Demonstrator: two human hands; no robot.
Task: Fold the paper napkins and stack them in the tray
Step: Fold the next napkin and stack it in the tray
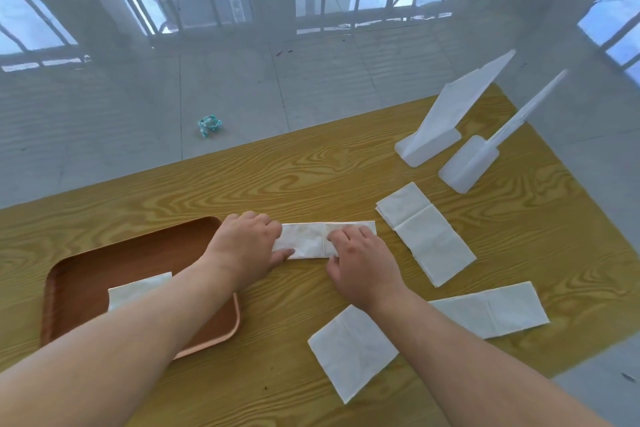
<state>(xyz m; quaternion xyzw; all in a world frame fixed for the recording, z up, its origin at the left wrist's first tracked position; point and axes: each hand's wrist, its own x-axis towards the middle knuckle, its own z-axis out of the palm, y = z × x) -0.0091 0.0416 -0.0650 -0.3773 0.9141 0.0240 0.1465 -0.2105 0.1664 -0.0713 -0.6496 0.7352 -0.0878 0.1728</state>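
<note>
A white paper napkin [308, 240], folded into a long strip, lies on the wooden table [311, 170] just right of the brown tray [79, 274]. My left hand [246, 246] grips its left end between thumb and fingers. My right hand [360, 260] presses flat on its right half, fingers spread. One folded napkin [138, 288] rests in the tray, partly hidden by my left forearm. Three unfolded napkins lie to the right: one [426, 232] past the strip, one [498, 308] near the right edge, one [349, 350] close to me.
Two white plastic stands [429, 146] [467, 166] sit at the table's far right corner, each with an upright panel. A crumpled teal wrapper [209, 124] lies on the tiled floor beyond the table. The table's right edge runs close to the outer napkins.
</note>
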